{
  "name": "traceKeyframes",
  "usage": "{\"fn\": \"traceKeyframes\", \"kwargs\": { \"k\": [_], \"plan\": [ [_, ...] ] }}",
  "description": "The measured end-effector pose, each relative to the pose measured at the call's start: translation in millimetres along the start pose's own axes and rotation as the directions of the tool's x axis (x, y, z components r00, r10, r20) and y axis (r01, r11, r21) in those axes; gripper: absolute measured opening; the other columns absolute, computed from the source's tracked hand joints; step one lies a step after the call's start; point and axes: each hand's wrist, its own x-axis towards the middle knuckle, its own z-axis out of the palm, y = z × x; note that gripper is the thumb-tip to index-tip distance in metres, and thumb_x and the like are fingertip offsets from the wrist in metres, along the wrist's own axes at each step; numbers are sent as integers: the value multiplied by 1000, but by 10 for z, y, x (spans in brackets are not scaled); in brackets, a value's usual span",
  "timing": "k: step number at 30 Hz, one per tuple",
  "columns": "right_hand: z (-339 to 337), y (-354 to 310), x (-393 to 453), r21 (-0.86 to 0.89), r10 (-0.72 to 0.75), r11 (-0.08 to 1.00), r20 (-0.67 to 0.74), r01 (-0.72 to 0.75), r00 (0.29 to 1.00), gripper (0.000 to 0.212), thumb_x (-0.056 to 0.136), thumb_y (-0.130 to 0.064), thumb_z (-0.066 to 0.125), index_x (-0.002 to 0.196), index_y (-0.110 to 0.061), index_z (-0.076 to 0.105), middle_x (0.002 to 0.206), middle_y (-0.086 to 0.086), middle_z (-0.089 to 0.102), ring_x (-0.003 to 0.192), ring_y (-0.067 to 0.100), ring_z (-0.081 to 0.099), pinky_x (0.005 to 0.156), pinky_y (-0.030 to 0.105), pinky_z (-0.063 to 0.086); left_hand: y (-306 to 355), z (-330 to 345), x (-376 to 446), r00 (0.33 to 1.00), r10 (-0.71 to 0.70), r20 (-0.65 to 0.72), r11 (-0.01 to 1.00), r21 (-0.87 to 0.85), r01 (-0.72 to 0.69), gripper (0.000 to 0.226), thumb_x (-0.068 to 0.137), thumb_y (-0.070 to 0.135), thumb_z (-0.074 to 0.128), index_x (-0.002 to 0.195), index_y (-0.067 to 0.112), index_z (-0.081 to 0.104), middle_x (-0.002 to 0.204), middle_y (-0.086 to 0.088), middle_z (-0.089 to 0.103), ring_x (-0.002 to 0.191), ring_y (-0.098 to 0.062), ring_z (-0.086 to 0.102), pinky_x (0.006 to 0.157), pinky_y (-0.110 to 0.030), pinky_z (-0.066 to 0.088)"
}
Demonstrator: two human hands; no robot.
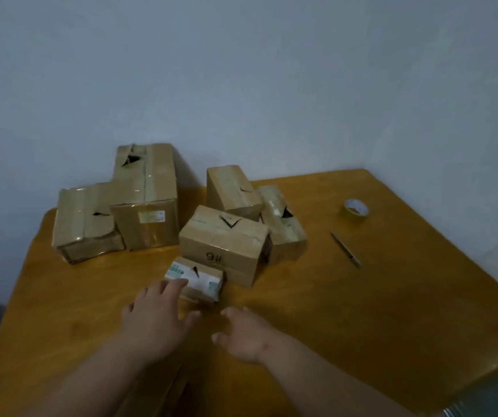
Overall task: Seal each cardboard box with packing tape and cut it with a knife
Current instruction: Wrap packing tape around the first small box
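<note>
My left hand (154,323), fingers spread, touches the small labelled box (195,282) nearest me; my right hand (246,335) hovers empty beside it. I should draw it clear first. Tape roll (354,210) and knife (345,249) lie well apart, right.

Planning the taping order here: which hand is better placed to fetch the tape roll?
Probably the right hand: the tape roll and knife lie on its side, while the left hand touches the small box.
</note>
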Motion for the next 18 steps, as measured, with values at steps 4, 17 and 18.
{"fn": "traceKeyframes", "kwargs": {
  "k": [4,17,18],
  "plan": [
    [-245,393,37,-15,45,999,-43,-45,998,60,98,-47,49,151,-26,30,159,5,22,144,27,28,114,37,32,451,52,304,990,136,47,990,-36,-135,53,93,51,53,141,36,37,146,2,41,133,-22,38,108,-43,37],
    [-1789,2311,638,-3,150,989,-118,-151,982,50,99,-38,51,143,-16,46,146,6,48,132,25,47,101,26,39,2512,588,1428,937,296,185,932,-270,-241,38,98,37,55,134,26,51,127,3,55,104,-10,51,84,-21,41],
    [-1956,2482,741,-24,154,987,-128,-159,980,48,98,-37,51,141,-16,48,144,7,50,130,25,48,100,26,40,2716,658,1563,941,282,187,930,-293,-220,38,98,36,54,134,25,51,127,3,54,105,-11,52,84,-21,41]
  ]
}}
